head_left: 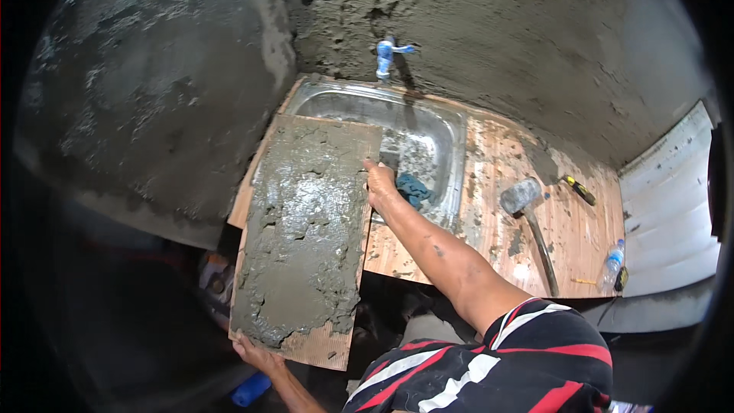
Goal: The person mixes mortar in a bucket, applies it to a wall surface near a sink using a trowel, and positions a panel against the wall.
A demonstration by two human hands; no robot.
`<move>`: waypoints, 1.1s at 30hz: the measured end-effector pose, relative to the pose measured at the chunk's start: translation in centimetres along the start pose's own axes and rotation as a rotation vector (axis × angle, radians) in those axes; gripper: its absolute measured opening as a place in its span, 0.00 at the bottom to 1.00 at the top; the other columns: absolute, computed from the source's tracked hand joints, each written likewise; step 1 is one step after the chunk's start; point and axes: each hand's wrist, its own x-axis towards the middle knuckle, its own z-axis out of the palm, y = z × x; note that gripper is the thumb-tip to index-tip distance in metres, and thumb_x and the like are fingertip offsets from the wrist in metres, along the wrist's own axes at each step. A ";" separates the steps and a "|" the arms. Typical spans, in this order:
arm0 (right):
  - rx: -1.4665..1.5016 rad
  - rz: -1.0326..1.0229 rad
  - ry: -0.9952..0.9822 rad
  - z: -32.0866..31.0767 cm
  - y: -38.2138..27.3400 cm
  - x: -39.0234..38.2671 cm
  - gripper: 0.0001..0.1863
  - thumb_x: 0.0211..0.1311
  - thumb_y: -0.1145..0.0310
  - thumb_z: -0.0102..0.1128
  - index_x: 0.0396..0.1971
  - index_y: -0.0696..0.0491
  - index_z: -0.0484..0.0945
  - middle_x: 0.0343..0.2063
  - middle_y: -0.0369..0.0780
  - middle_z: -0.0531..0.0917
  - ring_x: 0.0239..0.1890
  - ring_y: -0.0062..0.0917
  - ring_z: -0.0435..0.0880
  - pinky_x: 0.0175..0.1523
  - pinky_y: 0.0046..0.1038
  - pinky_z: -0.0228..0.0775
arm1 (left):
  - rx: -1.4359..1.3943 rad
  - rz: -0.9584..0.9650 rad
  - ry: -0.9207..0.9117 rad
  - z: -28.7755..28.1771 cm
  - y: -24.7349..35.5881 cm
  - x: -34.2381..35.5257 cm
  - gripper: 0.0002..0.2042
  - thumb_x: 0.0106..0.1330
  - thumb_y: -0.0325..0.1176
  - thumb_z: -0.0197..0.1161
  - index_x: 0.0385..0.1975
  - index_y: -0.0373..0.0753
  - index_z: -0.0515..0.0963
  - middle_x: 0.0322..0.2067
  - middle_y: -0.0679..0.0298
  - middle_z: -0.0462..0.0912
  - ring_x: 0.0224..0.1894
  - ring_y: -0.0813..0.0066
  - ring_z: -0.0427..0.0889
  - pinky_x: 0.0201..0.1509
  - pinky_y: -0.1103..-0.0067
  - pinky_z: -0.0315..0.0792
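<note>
A large rectangular tile [325, 346], brown at its bare edges, is tilted in front of me over the left part of the sink. Wet grey mortar [298, 237] covers most of its upward face, rough and lumpy with a smoother patch near the bottom. My left hand [256, 356] is closed on its lower left corner, fingers partly hidden beneath. Up on the right edge, my right hand [380, 183] grips the tile, thumb on the mortared side. The steel sink [461, 153] is partly covered by the tile, and a blue-green cloth [414, 190] lies in it.
A blue-and-white tap [384, 57] juts from the mortared wall [489, 38]. On the wood-patterned counter [489, 248] lie a mallet [521, 197], a yellow-and-black cutter [580, 190] and a plastic bottle [614, 264]. Another mortared wall [168, 92] stands close on the left.
</note>
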 end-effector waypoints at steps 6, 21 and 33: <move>-0.153 -0.150 0.374 -1.1 -8.1 -6.7 0.52 0.61 0.61 0.70 0.74 0.68 0.47 0.71 0.57 0.62 0.67 0.39 0.69 0.65 0.35 0.65 | 0.027 -0.004 -0.096 3.9 -0.1 -0.4 0.18 0.75 0.35 0.58 0.57 0.31 0.68 0.53 0.50 0.79 0.52 0.57 0.81 0.56 0.62 0.78; 0.001 -0.351 0.571 -13.9 -20.6 -10.6 0.25 0.66 0.64 0.64 0.57 0.64 0.75 0.53 0.46 0.81 0.51 0.38 0.81 0.57 0.41 0.75 | 0.133 -0.084 -0.430 14.2 -6.2 -1.9 0.11 0.74 0.32 0.59 0.49 0.32 0.74 0.43 0.59 0.82 0.43 0.69 0.82 0.48 0.72 0.77; -0.564 -0.190 0.964 -14.2 -26.6 -11.4 0.35 0.65 0.51 0.66 0.54 0.72 0.76 0.56 0.55 0.80 0.59 0.42 0.79 0.59 0.42 0.71 | 0.178 -0.116 -0.384 19.3 -9.1 -5.9 0.12 0.73 0.31 0.57 0.49 0.28 0.75 0.43 0.57 0.82 0.41 0.69 0.84 0.47 0.72 0.79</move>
